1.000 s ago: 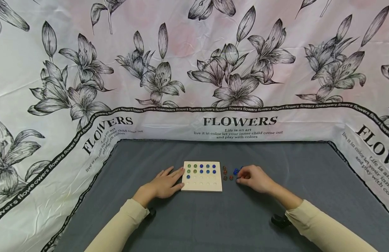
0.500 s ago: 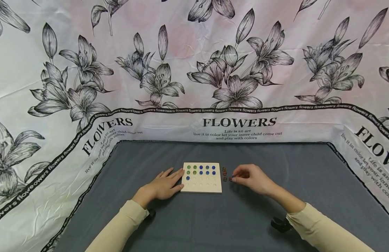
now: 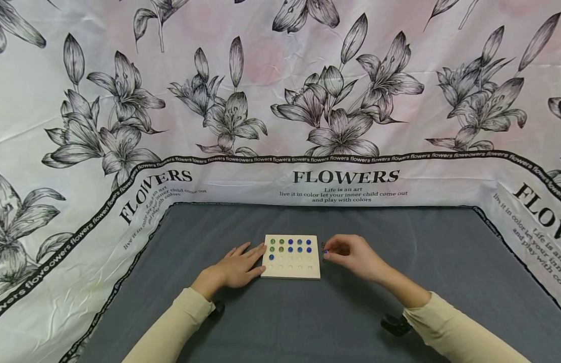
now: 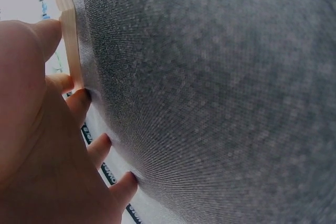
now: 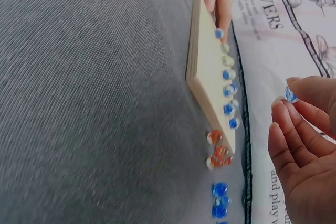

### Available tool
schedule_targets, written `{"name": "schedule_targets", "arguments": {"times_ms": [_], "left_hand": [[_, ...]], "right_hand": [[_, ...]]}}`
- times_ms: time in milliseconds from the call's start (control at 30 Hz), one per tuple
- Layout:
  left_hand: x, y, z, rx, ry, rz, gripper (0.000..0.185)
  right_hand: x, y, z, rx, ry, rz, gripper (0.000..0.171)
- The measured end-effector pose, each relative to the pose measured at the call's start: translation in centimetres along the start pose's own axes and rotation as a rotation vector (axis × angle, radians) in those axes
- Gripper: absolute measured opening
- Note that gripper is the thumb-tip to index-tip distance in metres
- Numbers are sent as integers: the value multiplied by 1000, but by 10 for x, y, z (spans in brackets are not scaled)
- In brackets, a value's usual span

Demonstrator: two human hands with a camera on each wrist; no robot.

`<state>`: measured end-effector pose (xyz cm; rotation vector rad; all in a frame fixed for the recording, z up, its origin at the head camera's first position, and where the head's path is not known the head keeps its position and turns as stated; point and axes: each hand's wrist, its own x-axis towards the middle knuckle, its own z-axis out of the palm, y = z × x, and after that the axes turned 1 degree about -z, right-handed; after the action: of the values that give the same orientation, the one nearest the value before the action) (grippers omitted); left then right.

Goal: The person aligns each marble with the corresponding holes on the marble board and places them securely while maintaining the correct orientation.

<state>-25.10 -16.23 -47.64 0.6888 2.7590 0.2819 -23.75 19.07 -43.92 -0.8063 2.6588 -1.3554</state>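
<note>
A pale wooden board (image 3: 291, 264) with rows of dimples lies on the grey cloth. Green and blue marbles (image 3: 290, 244) fill its far rows. My left hand (image 3: 246, 258) lies flat with straight fingers against the board's left edge (image 4: 71, 45). My right hand (image 3: 340, 252) hovers just right of the board and pinches a blue marble (image 5: 290, 94) at its fingertips. Orange marbles (image 5: 218, 153) and blue marbles (image 5: 219, 198) lie loose on the cloth by the board's right side, mostly hidden behind my right hand in the head view.
The grey cloth (image 3: 353, 312) covers the table. A white sheet (image 3: 344, 126) printed with flowers and "FLOWERS" rises behind and at both sides. Black wrist mounts (image 3: 394, 323) sit under my cream sleeves.
My right hand has moved left from the loose marbles to the board's right edge, carrying a blue marble. The left hand and the board have stayed put.
</note>
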Motion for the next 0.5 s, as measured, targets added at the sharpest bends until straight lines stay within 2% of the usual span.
{"name": "schedule_targets", "arguments": {"times_ms": [300,500], "left_hand": [[5,-9,6,9,10,3,66],[4,-9,7,2,19,16,65]], "right_hand": [[12,-13,15,21,9,-29,16],[16,-15,25,34,-5,-46,16]]}}
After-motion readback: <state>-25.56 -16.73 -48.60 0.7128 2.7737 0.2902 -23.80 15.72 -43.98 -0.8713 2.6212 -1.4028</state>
